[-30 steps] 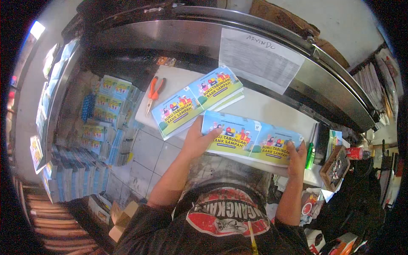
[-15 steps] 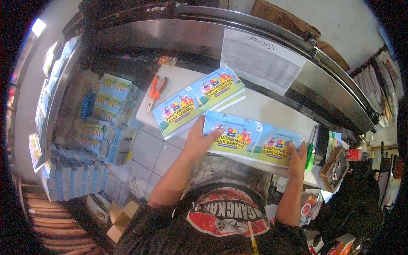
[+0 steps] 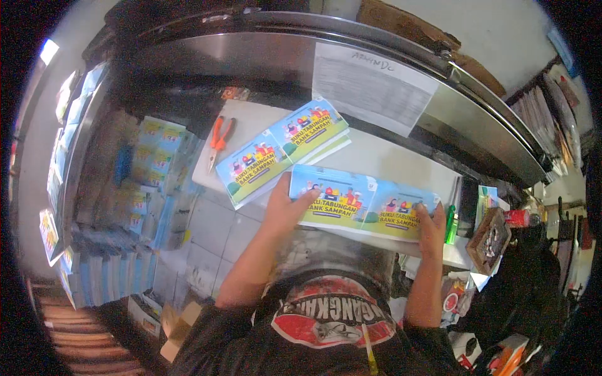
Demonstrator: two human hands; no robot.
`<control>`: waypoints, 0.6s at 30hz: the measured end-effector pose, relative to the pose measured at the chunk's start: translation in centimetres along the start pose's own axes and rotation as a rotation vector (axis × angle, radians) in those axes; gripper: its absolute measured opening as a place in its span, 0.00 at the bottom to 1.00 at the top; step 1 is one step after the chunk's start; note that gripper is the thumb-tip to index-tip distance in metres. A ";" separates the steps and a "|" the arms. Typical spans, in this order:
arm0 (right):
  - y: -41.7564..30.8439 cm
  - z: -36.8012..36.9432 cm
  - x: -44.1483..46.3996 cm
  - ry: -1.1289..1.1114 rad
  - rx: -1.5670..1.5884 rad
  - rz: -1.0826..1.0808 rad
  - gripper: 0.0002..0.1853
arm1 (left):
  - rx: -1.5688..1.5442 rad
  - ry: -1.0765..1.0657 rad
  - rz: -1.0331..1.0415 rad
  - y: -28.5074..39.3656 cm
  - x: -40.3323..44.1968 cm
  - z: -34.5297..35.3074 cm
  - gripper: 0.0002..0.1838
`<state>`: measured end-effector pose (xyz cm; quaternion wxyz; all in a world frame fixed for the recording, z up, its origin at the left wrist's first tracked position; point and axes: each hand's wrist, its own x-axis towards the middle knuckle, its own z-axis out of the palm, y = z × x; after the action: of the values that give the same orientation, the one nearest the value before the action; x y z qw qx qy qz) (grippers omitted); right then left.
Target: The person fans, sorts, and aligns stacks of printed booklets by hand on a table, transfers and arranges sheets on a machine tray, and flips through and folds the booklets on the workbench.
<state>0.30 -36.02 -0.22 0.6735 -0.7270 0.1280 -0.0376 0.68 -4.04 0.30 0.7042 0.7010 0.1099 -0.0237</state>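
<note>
A printed booklet strip, blue and green with two cover designs side by side, is held level between both hands near the front edge of the white work surface. My left hand grips its left end, the thumb lying on the printed face. My right hand is closed on the right end, thumb and fingers around the edge. Just behind and to the left lies a small, slightly fanned pile of matching strips, set at a slant. Orange-handled pliers rest at the left of that pile.
Stacks of similar prints stand at the lower left. A written sheet hangs on the metal bar behind. On the right are a green tool, a framed tray and a red-labelled bottle. An open cardboard box sits below left.
The whole view has shifted a little, so most things appear slightly further left. Both hands keep the same hold on the strip.
</note>
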 end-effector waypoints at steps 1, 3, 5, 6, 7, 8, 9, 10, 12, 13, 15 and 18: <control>-0.3 0.2 0.0 -0.011 0.005 -0.017 0.18 | 0.047 0.014 0.036 0.4 -0.1 0.0 0.37; -0.8 0.4 0.0 -0.001 -0.046 -0.003 0.17 | 0.090 0.015 0.071 0.1 0.0 0.1 0.36; -0.3 0.2 0.0 -0.004 -0.008 -0.009 0.16 | -0.006 0.032 0.100 -1.2 0.3 0.1 0.31; -0.2 0.2 0.1 0.008 -0.011 -0.009 0.16 | -0.009 0.020 0.100 -1.2 0.4 0.1 0.31; -0.1 0.2 0.2 0.008 -0.020 -0.003 0.15 | -0.005 0.020 0.107 -1.2 0.4 0.0 0.30; -0.1 0.2 0.3 0.008 -0.027 0.004 0.15 | 0.001 0.022 0.114 -1.2 0.4 0.0 0.29; 0.1 0.0 0.3 -0.015 0.005 0.013 0.15 | -0.001 0.012 0.113 -0.9 0.3 0.0 0.29; 0.2 -0.1 0.4 -0.007 0.003 0.012 0.15 | 0.054 0.011 0.135 -0.4 0.2 0.0 0.29; 0.5 -0.2 0.5 -0.013 -0.001 0.009 0.15 | 0.109 0.006 0.157 -0.2 0.1 0.0 0.28; 0.4 -0.2 0.5 -0.009 -0.001 0.008 0.15 | 0.105 0.014 0.148 -0.2 0.2 0.1 0.28; 0.1 0.1 0.3 -0.013 0.017 0.014 0.15 | 0.104 0.022 0.139 -0.5 0.3 0.0 0.27; 0.1 0.1 0.3 -0.020 -0.005 -0.025 0.15 | 0.115 0.019 0.124 -1.0 0.5 -0.2 0.27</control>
<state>0.60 -35.99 -0.36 0.6725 -0.7306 0.1122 -0.0384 0.93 -3.78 -0.79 0.6620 0.7458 0.0713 0.0203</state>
